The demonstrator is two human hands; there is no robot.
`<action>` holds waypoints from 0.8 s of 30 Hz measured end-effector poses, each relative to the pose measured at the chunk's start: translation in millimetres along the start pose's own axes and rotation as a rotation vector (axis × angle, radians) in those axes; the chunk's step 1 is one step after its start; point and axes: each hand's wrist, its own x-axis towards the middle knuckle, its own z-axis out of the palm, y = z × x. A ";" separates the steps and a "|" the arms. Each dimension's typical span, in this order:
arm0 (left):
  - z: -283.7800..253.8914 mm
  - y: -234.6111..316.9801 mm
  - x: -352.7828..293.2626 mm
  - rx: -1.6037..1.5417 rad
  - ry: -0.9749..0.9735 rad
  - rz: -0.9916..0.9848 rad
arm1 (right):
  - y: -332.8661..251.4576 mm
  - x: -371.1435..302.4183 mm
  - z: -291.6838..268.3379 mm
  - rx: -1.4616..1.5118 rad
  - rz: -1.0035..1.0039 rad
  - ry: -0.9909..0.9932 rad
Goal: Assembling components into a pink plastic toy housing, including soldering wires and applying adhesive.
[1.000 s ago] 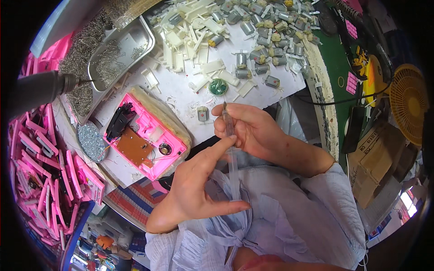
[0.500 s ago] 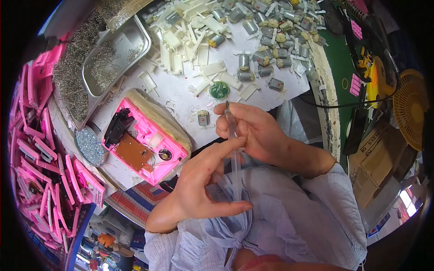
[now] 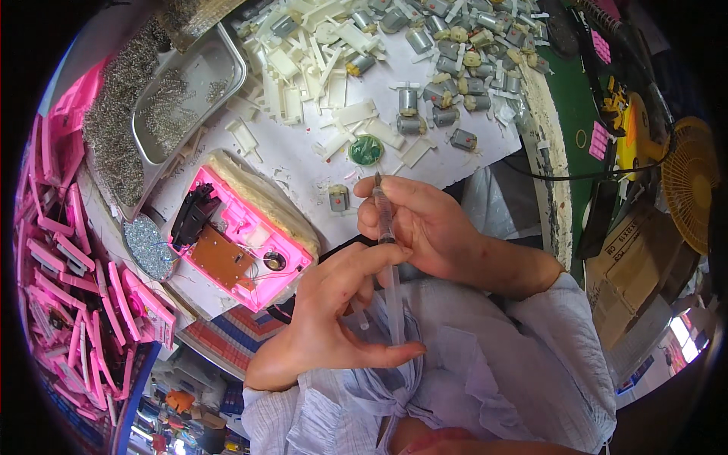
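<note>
- Holding a clear plastic syringe [image 3: 392, 292] with both hands, out over the lap at the near edge of the tabletop [image 3: 326, 224], dark tip aimed up and away toward the parts.
- Gripping the front of the barrel with the right hand [image 3: 425, 220], thumb and fingers closed around it just behind the tip.
- Bracing the back half with the left hand [image 3: 322, 311]: spread fairly wide, index finger across the barrel, thumb against the plunger end.
- Also spotted under the left hand's fingers: a clear plastic stub [image 3: 362, 317]. Can't tell if actually gripped or not.
- Closest to the tip: a small round dish of green stuff [image 3: 366, 150] and, to the left, a lone silver motor [image 3: 338, 199] with a red dot.
- Further left, a pink plastic housing [image 3: 246, 239] lying open against a padded block [image 3: 292, 208], with a brown circuit board [image 3: 221, 258] inside.
- Beyond all that, a heap of white plastic brackets [image 3: 288, 61] next to a big pile of motors [image 3: 455, 68].
- Over on the left: a metal tray [image 3: 216, 62] of little springs, a loose mound of springs [image 3: 114, 121] beside it, plus a stack of pink casings [image 3: 80, 303].
- Far right, a yellow fan [image 3: 694, 186] near a cardboard box [image 3: 629, 265].
</note>
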 end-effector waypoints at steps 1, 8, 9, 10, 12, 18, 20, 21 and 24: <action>-0.2 0.4 0.1 0.010 0.001 0.004 | 0.0 -0.1 0.5 -0.007 -0.002 0.009; 0.5 2.1 0.0 0.017 0.006 0.021 | 0.1 -2.0 4.7 -0.044 0.000 0.069; 0.6 2.3 -0.6 0.011 0.004 0.017 | -0.6 -2.7 7.3 -0.058 0.000 0.092; 1.0 2.5 -2.0 -0.003 0.001 0.004 | -3.0 -4.1 11.2 -0.094 0.013 0.105; 1.9 2.8 -4.4 -0.033 -0.005 -0.022 | -8.7 -9.3 16.7 -0.167 0.039 0.132; 4.5 14.1 5.5 0.089 0.004 0.106 | -15.8 -34.7 2.5 -1.489 -0.444 0.217; 6.5 13.5 7.4 0.113 -0.020 0.109 | -10.7 -22.3 -2.1 -1.650 -0.838 0.122; 7.4 12.8 8.4 0.131 -0.022 0.113 | -10.1 -16.1 -5.3 -1.718 -1.041 0.068; 9.1 9.0 11.6 0.197 -0.004 0.134 | -20.2 -4.6 -10.8 -1.859 -1.199 0.010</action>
